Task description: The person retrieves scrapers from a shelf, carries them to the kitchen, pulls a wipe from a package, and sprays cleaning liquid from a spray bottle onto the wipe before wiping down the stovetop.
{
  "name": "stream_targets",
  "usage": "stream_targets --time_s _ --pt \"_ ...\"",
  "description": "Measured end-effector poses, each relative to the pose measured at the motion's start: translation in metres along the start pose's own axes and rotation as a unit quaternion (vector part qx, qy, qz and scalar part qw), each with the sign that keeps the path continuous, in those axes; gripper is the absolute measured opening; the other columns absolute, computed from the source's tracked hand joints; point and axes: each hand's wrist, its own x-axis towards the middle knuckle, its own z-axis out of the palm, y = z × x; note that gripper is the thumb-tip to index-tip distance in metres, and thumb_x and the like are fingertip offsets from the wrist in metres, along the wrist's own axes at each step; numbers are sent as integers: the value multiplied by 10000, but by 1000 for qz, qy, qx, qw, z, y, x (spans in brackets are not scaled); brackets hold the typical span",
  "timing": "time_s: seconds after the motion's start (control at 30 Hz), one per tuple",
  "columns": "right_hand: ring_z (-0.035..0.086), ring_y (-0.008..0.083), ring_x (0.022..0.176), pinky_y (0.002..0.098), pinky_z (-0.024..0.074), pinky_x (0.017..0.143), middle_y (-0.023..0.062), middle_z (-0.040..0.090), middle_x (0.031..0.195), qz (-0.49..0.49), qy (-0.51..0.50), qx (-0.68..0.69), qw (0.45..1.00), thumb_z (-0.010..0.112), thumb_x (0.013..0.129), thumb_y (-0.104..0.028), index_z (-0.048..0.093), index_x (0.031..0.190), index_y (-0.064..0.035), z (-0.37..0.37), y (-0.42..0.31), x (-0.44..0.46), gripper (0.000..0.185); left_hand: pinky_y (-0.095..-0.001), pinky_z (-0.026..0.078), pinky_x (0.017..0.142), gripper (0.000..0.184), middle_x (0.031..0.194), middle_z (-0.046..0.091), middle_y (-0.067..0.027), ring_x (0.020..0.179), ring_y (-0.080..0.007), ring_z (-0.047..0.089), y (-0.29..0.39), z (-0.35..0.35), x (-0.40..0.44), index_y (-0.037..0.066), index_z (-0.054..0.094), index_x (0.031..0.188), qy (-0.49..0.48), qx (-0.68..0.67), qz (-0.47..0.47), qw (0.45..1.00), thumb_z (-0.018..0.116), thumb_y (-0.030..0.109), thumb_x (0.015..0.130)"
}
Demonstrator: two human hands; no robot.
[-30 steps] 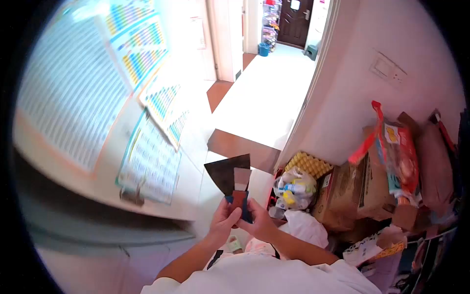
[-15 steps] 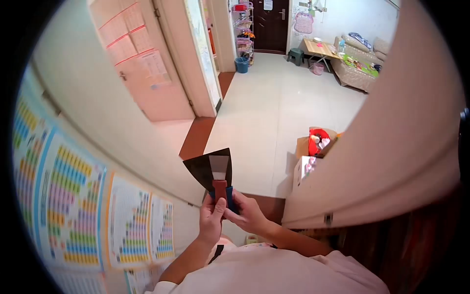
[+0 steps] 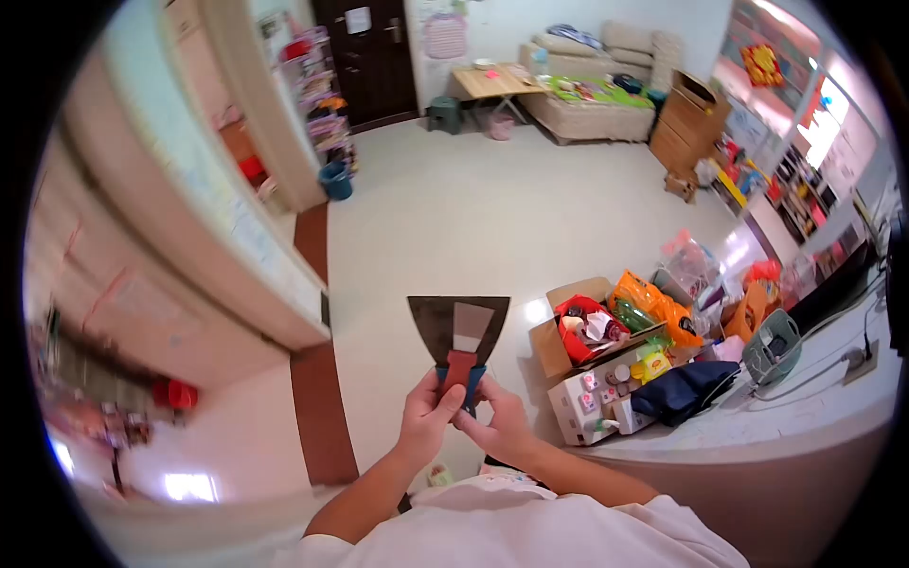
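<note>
In front of my chest, both hands hold two putty knives stacked together, blades upward. The narrow putty knife (image 3: 461,358) has a red handle and a pale blade and lies on top. Behind it is the wide putty knife (image 3: 428,317), with a dark flared blade and a blue handle. My left hand (image 3: 428,418) is closed with its thumb pressed on the red handle. My right hand (image 3: 497,421) is closed around the blue handle's lower part from the right. Fingers behind the handles are hidden.
To the right are an open cardboard box (image 3: 542,348) with a red bag, an orange bag (image 3: 653,308), and a green basket (image 3: 772,348). A blue bin (image 3: 335,180) stands beside a shelf rack. Ahead are a folding table (image 3: 478,85), a stool (image 3: 443,115) and a sofa (image 3: 592,121).
I have moved forward through the doorway into the room; the boxes and bags on the right now show fully. Both hands still hold the two putty knives, now more upright.
</note>
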Motion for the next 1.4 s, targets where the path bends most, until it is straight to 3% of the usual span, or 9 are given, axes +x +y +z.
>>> stream_targets --time_s 0.17,0.3,0.43,0.63,0.73,0.83,0.87,1.17,1.4 --pt "579 167 694 305 486 664 71 644 835 25 140 -12 990 721 795 -99 586 1099 -33 -52 59 132 339 -259 501 763 315 1015 626 -36 890 -102 596 -7 -5 185 20 530 1188 -99 51 -63 992 597 229 963" --pt "617 159 669 298 504 657 84 650 820 43 134 4 990 740 806 -131 578 1080 -21 -101 140 212 337 -248 500 725 321 1032 616 -22 880 -84 583 -47 -4 294 30 526 1219 -98 51 -102 989 586 217 964" --pt "632 153 706 294 515 682 83 656 831 36 119 75 989 718 830 -122 571 1016 3 -190 108 365 268 -237 504 724 345 1053 608 -21 887 -80 581 11 30 460 35 519 1248 -140 39 -64 987 545 258 986" --pt "639 156 754 297 517 721 92 660 867 48 212 22 976 718 822 -106 584 1074 -3 -309 157 515 303 -246 471 798 338 1067 593 -16 923 -77 548 -13 83 675 23 510 1258 -248 12 -115 962 526 237 997" --pt "655 205 802 326 524 773 119 663 912 22 277 -32 960 693 807 -49 587 1119 8 -375 202 579 335 -382 470 990 460 1333 527 -136 1127 -209 581 -49 115 787 -22 407 1350 -343 38 -83 935 495 268 1005" --pt "650 164 898 316 518 823 92 659 989 68 334 -75 937 687 810 -28 577 1155 9 -454 218 632 364 -388 458 1001 457 1333 525 -141 1146 -213 572 -61 175 895 -18 404 1348 -417 27 -154 895 497 267 1003" --pt "682 233 853 340 531 792 146 673 927 65 372 -58 924 671 814 -37 562 1140 27 -483 213 650 349 -372 467 980 447 1326 531 -135 1152 -216 570 -57 207 926 -2 409 1347 -443 4 -171 880 500 265 1001" --pt "695 226 785 332 543 729 125 693 884 70 591 -51 802 706 814 -74 575 1082 18 -737 298 698 312 -353 492 926 440 1286 547 -126 1157 -210 565 -163 451 1126 22 407 1357 -617 116 -257 735 511 249 994" --pt "692 255 757 348 540 684 140 681 865 83 544 -118 827 718 824 -136 548 1069 26 -1012 305 734 339 -365 507 920 448 1323 521 -155 1085 -202 578 -210 682 1264 34 369 1346 -610 86 -175 768 496 290 1001"
